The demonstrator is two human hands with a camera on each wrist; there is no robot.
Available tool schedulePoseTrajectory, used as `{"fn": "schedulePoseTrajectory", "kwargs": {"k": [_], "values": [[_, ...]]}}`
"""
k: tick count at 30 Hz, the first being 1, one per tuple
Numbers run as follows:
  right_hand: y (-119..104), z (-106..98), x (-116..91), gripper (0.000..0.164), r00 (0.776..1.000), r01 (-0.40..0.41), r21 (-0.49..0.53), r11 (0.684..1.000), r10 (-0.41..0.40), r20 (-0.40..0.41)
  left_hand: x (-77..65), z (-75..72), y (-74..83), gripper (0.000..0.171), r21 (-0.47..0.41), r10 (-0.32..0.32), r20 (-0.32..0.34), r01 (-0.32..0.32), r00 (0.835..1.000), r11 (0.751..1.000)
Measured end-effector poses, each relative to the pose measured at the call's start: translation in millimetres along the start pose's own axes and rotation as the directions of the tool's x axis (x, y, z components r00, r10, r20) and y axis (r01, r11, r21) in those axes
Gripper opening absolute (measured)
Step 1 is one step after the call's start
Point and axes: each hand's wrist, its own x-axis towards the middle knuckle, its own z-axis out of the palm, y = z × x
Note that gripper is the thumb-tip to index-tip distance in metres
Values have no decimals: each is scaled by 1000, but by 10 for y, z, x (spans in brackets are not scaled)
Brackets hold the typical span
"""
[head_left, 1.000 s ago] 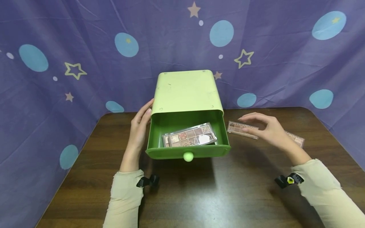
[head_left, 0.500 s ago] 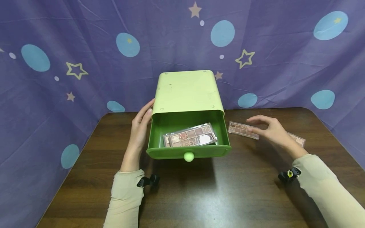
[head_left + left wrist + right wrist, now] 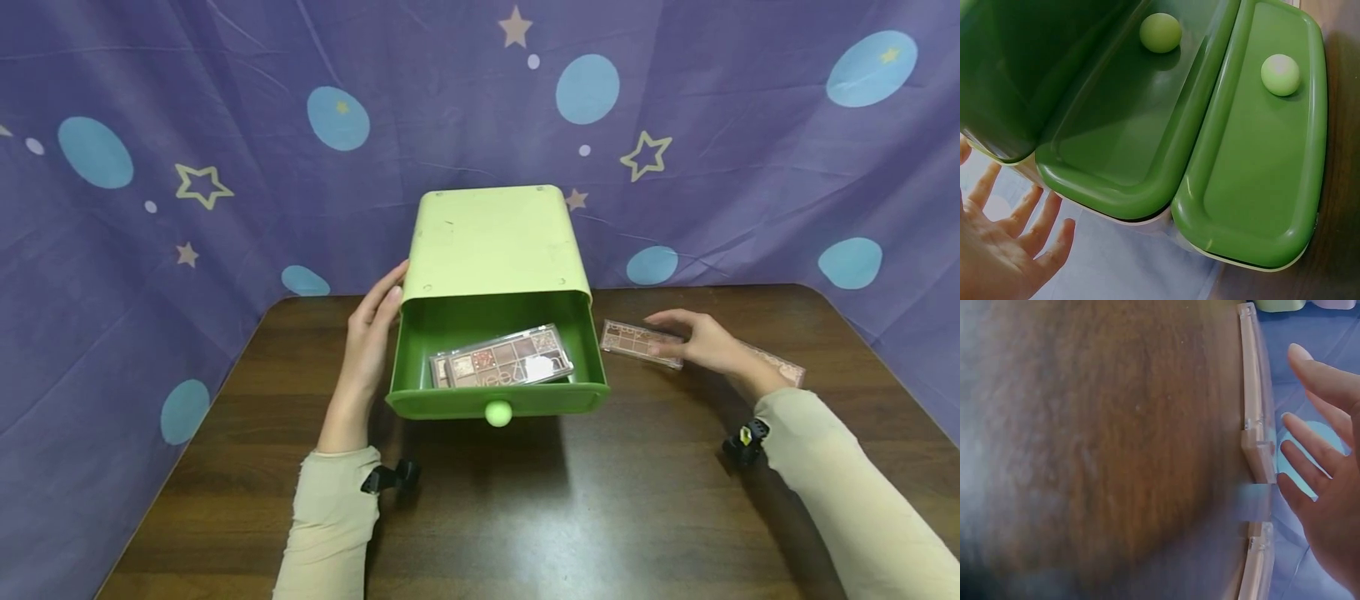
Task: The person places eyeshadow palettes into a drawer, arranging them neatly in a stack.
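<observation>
A light green drawer cabinet [image 3: 495, 242] stands on the table with its dark green top drawer [image 3: 431, 403] pulled out. Overlapping eyeshadow palettes [image 3: 502, 362] lie inside the drawer. My left hand [image 3: 367, 342] rests against the cabinet's left side; in the left wrist view its fingers [image 3: 1019, 212] are spread loosely beside the drawer fronts. My right hand [image 3: 705, 343] hovers at the right end of another eyeshadow palette [image 3: 628, 340] on the table, thumb and fingers apart. In the right wrist view that palette [image 3: 1251, 375] lies below the extended fingers [image 3: 1313, 444].
One more palette [image 3: 783, 367] lies on the table behind the right wrist, partly hidden. Two lower drawers with round knobs [image 3: 1280, 75] are closed in the left wrist view. A purple patterned curtain [image 3: 480, 108] hangs right behind the wooden table [image 3: 480, 517].
My right hand first drew back slightly to the right from the table palette, then came lower and closer over its right end. The left hand and cabinet have stayed in place.
</observation>
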Motion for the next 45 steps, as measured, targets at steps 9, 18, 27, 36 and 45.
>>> {"fn": "schedulePoseTrajectory", "kwargs": {"k": [9,18,27,36,45], "values": [[58,102,103,65,998,36,-98,995,-31,51,0,5,2,43,2,-1,6,1,1000,1000],[72,156,177,74,997,7,-167,986,5,72,3,-4,-4,43,4,-2,2,2,1000,1000],[64,182,188,72,996,-53,-183,982,66,66,11,-2,-12,42,1,-12,3,12,1000,1000],[-39,181,179,69,998,-40,-214,976,48,34,13,-8,-10,42,-6,-3,-4,3,1000,1000],[-238,124,-18,72,998,-50,-209,977,42,-44,13,-1,0,42,-1,-11,-3,11,1000,1000]]}}
